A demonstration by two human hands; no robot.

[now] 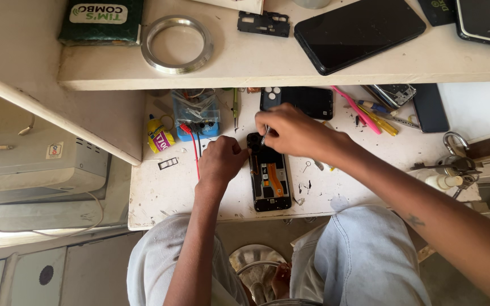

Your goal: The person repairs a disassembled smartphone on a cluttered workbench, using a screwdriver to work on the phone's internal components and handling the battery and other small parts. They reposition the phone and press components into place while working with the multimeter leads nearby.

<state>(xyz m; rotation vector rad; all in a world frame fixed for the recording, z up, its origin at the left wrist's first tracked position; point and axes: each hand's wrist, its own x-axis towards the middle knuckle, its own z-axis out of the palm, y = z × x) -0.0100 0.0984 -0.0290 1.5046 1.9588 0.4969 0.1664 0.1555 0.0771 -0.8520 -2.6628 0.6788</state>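
With its back cover already off, the opened phone [269, 179] lies on the white workbench [160, 195], left hand [222, 161] closed steadying its edge, right hand [290, 131] pinching a screwdriver [264, 136] at its top; internals remain exposed.

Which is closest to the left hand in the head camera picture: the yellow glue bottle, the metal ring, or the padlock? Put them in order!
From the left hand:
1. Yellow glue bottle, just left on the table.
2. Metal ring, up on the shelf.
3. Padlock, far right edge.

Opened phone's [269, 180] top end hidden under right hand [290, 131].
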